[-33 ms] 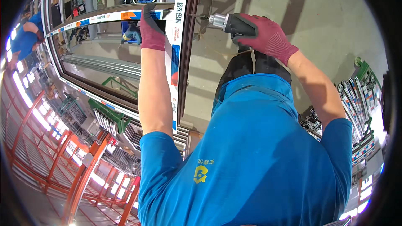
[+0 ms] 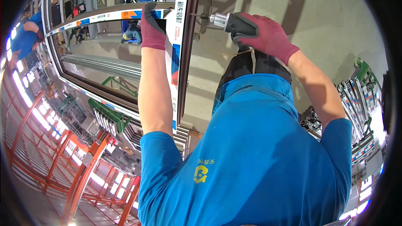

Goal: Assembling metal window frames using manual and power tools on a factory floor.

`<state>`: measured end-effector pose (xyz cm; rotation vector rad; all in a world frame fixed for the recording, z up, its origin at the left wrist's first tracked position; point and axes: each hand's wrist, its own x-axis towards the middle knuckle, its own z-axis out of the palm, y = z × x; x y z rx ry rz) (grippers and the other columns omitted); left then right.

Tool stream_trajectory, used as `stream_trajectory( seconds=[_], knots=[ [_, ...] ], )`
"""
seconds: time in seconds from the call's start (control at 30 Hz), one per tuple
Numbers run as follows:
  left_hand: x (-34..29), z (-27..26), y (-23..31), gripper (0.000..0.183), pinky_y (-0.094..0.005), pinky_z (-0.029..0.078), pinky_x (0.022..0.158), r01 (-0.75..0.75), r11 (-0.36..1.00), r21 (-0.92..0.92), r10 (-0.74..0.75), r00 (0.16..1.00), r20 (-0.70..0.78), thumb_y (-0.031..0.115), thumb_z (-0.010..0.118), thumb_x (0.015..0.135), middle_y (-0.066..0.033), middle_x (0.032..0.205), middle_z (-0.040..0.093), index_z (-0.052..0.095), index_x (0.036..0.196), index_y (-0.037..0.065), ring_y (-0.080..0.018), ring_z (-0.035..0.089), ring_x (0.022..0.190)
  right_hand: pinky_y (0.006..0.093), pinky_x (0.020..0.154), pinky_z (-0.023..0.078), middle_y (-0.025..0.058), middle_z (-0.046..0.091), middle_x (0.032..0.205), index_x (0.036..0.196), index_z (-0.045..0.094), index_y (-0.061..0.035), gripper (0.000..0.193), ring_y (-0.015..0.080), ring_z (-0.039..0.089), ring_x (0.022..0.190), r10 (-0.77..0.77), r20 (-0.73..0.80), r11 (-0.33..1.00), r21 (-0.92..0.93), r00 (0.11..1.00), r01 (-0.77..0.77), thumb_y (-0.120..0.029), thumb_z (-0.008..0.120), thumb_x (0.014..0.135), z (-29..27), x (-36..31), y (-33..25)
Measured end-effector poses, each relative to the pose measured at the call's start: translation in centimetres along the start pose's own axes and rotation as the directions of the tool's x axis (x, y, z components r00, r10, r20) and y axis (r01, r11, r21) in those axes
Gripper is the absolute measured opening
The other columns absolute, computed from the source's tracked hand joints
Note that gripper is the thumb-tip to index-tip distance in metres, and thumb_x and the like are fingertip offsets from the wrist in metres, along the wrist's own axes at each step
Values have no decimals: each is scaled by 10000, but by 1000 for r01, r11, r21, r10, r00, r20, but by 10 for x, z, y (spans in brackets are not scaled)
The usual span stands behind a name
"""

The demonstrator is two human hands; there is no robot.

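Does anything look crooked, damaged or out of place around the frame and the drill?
Nothing stands out. The left hand grips the corner of the window frame, whose bars look unbroken; their curve is only lens bend. The right hand holds the drill with its bit against the frame's side bar.

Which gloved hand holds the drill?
The right hand, wrapped around the power drill; the left hand only grips the frame's corner.

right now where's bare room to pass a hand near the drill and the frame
Free: the grey floor right of the drill, and the frame's open middle. Crowded: the frame corner, between the gloved left hand and right hand.
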<state>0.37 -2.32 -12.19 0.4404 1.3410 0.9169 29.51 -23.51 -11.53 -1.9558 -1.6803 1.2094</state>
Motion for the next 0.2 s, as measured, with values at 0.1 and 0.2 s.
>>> stream_trajectory(
  seconds=[0.1,0.2],
  knots=[
    [2,-5,0,281,-407,600,933,-36,999,17,36,999,34,211,746,835,-87,1055,679,642,1067,92,-274,688,971,448,1086,511,142,686,1350,1529,535,-211,799,347,650,1251,28,47,998,47,998,-31,-539,788,845,-6,0,-8],
    [11,-7,-3,293,-409,603,947,-53,998,19,52,998,40,214,752,831,-82,1059,685,638,1074,98,-275,701,997,438,1107,496,163,681,1360,1541,517,-204,805,337,654,1253,10,18,1000,25,1000,-10,-532,785,856,3,-1,1]
  ],
)
